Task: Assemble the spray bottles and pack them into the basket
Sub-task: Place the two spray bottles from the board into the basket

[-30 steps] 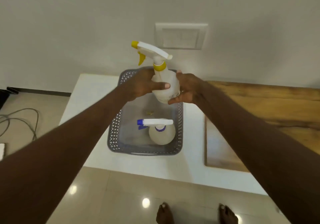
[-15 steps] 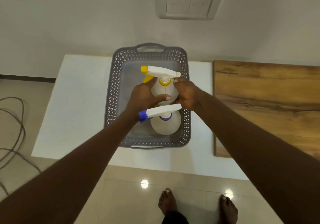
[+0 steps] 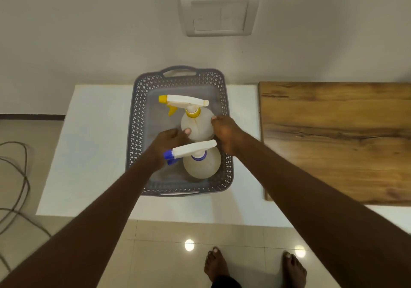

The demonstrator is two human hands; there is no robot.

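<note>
A grey perforated basket (image 3: 133, 132) stands on a white table. Inside it, at the far end, a translucent bottle with a yellow-tipped spray head (image 3: 195, 122) stands upright. My left hand (image 3: 169, 142) touches its left side with the thumb, and my right hand (image 3: 224, 132) holds its right side. Closer to me in the basket stands a second bottle with a blue-tipped spray head (image 3: 201, 162), its sprayer partly covering my left hand.
The white table (image 3: 93, 145) carries a wooden board (image 3: 338, 138) on the right. A wall plate (image 3: 219, 13) is on the wall behind. Cables (image 3: 15, 176) lie on the tiled floor at left. Bare feet (image 3: 253, 267) stand below the table edge.
Both hands have lowered the yellow-headed bottle from above the basket down into its far end. The blue-headed bottle has stayed put.
</note>
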